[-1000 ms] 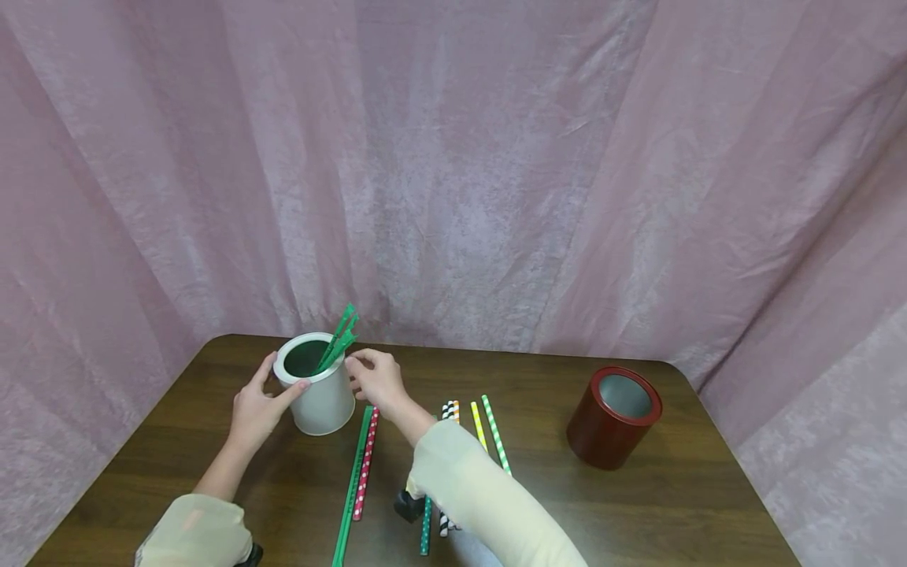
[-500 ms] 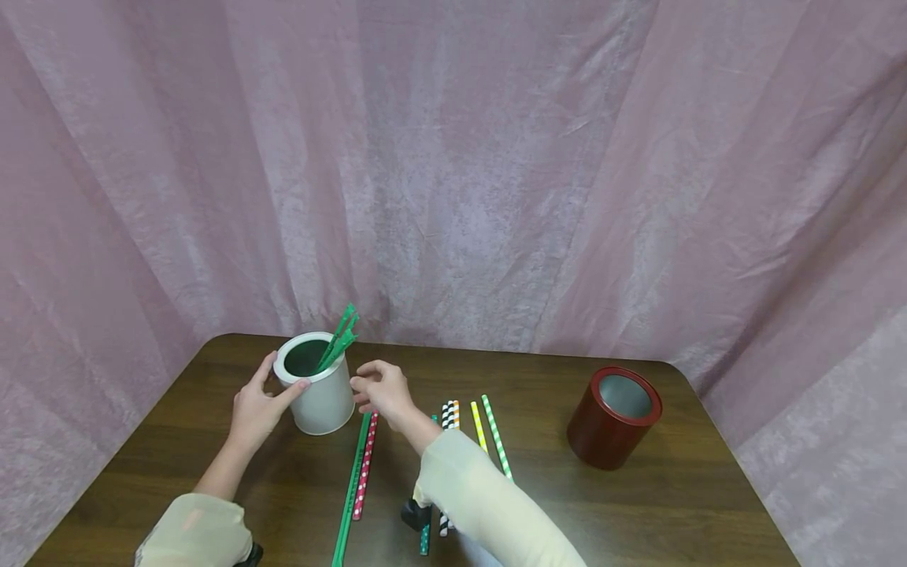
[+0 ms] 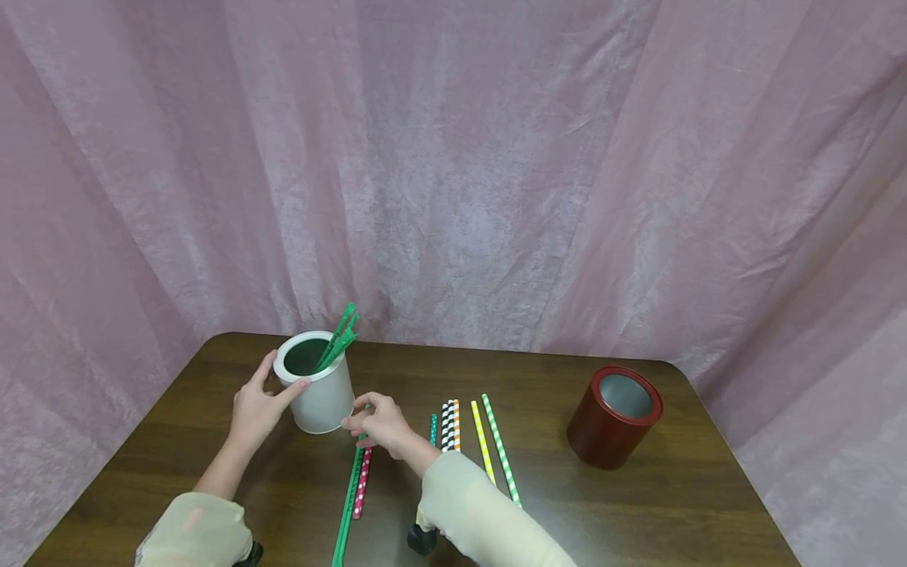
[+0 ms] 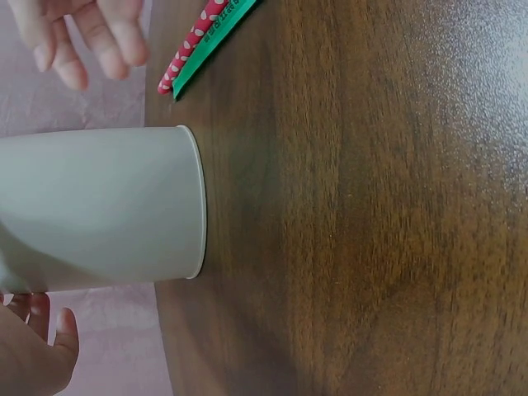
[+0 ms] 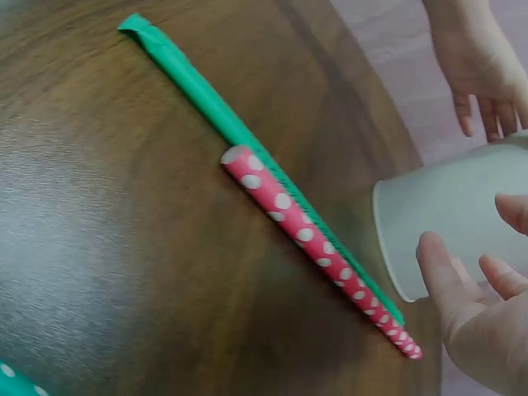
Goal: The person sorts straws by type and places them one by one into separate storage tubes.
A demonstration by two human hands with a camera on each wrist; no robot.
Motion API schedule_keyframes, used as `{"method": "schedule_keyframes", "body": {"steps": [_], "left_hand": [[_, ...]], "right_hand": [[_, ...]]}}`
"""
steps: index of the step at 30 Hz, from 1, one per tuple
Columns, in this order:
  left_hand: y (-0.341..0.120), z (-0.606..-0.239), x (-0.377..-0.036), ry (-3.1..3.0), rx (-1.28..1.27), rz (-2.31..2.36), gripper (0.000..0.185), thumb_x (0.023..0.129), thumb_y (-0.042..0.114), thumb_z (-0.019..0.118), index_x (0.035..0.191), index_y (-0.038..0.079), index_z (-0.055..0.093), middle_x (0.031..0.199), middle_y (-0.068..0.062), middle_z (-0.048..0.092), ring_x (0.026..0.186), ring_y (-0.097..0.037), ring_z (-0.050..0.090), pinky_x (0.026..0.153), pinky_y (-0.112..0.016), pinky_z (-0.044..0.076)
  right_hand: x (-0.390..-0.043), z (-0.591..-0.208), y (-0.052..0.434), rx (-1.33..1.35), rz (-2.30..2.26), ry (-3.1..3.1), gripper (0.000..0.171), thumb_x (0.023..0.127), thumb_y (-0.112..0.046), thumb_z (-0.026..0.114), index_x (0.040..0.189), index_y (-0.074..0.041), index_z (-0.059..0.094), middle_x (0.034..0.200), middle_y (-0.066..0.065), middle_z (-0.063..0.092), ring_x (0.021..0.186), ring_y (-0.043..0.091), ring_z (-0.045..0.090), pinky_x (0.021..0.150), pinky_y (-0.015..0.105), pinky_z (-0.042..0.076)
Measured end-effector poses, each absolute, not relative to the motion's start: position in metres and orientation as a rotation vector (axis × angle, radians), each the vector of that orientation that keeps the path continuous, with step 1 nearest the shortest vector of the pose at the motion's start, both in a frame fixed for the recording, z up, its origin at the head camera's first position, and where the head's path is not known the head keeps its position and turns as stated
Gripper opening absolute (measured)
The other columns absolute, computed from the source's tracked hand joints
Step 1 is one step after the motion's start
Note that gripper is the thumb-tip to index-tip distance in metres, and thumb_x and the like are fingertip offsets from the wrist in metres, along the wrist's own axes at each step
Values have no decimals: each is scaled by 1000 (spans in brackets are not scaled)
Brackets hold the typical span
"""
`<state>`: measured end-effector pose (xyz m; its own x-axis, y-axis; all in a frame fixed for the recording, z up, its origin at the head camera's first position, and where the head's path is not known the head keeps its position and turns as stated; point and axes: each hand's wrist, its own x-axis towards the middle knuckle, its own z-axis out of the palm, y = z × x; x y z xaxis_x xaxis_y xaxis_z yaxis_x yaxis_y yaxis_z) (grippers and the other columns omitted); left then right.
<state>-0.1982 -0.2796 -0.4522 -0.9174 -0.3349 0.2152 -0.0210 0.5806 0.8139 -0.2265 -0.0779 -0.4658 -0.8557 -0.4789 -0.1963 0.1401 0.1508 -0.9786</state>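
My left hand [image 3: 255, 409] holds the white canister [image 3: 322, 402] from its left side, thumb and fingers spread about its upper wall. Green-wrapped straws [image 3: 342, 339] stand inside, leaning right over the rim. By the canister's lower right side is my right hand [image 3: 383, 425], its fingers loosely bent with nothing between them. Beneath it, on the table, lie a green-wrapped straw [image 5: 198, 87] and a red straw with white dots [image 5: 285, 202], side by side. In the head view the hand overlaps their far ends.
Right of the right hand lie black-striped straws [image 3: 447, 425], an orange-striped straw [image 3: 457, 425], a teal dotted straw [image 3: 433, 429], a yellow straw [image 3: 483, 441] and a green-striped straw [image 3: 501, 449]. A dark red canister [image 3: 609, 425] stands farther right. A pink curtain [image 3: 453, 173] hangs behind the table.
My right hand has left the canister's side near the rim and come down toward the far ends of the two straws. The left hand and canister stay put.
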Motion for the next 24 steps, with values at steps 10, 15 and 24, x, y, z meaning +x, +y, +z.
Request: {"method": "schedule_keyframes", "body": {"steps": [10,15,24], "left_hand": [[-280,-452,-199,-2491,318,-1268,81,77,44,63,140,11,24,135,-22,37,111,-44,46,87,-52,41],[-280,-452,-199,-2492,313,-1265,82,77,44,63,140,11,23,135,-23,37,112,-44,45,87,-52,41],[-281,-452,-199,-2484,316,-1257,81,77,43,64,140,11,24,134,-23,38,114,-42,45,87,-52,41]], "right_hand": [[-218,-481,-76,-369,-1594,2056,41,75,-12,68,109,0,51,82,7,56,70,25,60,60,38,53],[-216,-483,-75,-388,-1566,2109,40,74,-12,70,108,0,53,86,9,53,65,22,59,57,37,53],[-218,-487,-70,-429,-1519,2229,36,74,-12,69,104,0,55,80,4,52,50,21,55,47,29,49]]}}
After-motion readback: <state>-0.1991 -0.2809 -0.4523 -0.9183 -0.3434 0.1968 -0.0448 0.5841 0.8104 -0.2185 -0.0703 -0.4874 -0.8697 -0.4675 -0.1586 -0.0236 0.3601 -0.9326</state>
